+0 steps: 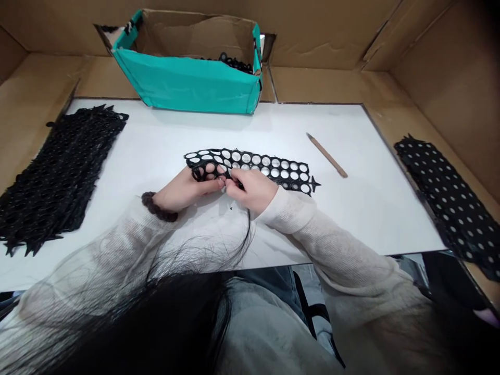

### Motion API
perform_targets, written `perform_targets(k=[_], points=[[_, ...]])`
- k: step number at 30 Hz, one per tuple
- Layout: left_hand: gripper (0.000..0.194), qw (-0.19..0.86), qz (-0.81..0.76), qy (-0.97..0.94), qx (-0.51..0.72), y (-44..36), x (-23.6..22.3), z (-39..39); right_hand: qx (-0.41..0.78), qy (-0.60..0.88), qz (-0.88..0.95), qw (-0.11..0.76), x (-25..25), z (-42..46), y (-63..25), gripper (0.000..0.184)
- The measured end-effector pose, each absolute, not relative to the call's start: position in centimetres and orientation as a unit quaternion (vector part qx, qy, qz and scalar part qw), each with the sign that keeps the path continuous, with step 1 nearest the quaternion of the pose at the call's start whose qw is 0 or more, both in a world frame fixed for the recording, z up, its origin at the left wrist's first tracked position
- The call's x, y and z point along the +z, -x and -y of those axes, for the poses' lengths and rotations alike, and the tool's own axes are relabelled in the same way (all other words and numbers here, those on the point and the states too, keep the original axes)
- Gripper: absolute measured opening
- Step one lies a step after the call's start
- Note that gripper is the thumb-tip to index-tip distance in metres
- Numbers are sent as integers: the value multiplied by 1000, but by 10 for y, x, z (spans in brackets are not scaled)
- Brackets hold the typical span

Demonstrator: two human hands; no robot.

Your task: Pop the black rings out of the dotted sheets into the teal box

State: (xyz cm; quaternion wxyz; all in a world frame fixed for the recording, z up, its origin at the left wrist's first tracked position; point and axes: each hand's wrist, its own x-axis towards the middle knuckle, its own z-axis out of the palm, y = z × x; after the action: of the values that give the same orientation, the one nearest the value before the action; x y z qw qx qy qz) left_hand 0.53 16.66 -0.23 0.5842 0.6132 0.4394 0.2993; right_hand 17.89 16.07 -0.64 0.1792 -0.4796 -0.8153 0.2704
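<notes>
A black sheet with rows of round holes (275, 167) lies across the middle of the white board, its near left part lifted and bent. My left hand (197, 186) is closed on that bent edge, with fingers behind the sheet showing through its holes. Beside it, my right hand (252, 187) pinches at the same near edge, its fingertips meeting those of the left. Whatever small piece may be between the fingertips is hidden. A pointed, star-like tab (314, 184) sticks out from the sheet's right end.
A teal-fronted cardboard box (195, 86) with small black pieces (234, 62) stands at the back. At left is a stack of black perforated sheets (58, 172); at right, another black sheet with small holes (449, 200). A brown pen-like tool (327, 155) lies right of centre. Cardboard walls surround the board.
</notes>
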Motion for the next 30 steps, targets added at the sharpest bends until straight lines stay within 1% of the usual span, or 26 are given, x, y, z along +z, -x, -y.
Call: perform_targets(k=[3, 7, 11, 14, 17, 23, 27, 28, 30], points=[[14, 612, -430, -584, 315, -8, -4, -167, 302, 469, 807, 193, -5, -163, -180, 24], [13, 641, -413, -576, 294, -8, -5, -173, 355, 455, 788, 213, -7, -168, -183, 25], [9, 652, -388, -588, 281, -10, 0, -188, 405, 461, 739, 277, -16, -178, -186, 22], [10, 667, -363, -595, 262, -12, 6, -203, 445, 487, 676, 328, -22, -189, -190, 19], [12, 668, -374, -579, 280, -8, 8, -212, 472, 529, 592, 384, -26, -196, -190, 19], [7, 688, -370, -578, 237, 3, 3, -211, 483, 539, 523, 450, -31, -200, -183, 15], [6, 713, -393, -551, 182, 10, 5, -206, 487, 586, 406, 506, -26, -205, -194, 18], [8, 712, -403, -550, 168, 12, 6, -205, 486, 589, 394, 511, -25, -207, -197, 19], [15, 697, -426, -555, 153, 14, 8, -205, 476, 572, 431, 510, -25, -207, -201, 23]])
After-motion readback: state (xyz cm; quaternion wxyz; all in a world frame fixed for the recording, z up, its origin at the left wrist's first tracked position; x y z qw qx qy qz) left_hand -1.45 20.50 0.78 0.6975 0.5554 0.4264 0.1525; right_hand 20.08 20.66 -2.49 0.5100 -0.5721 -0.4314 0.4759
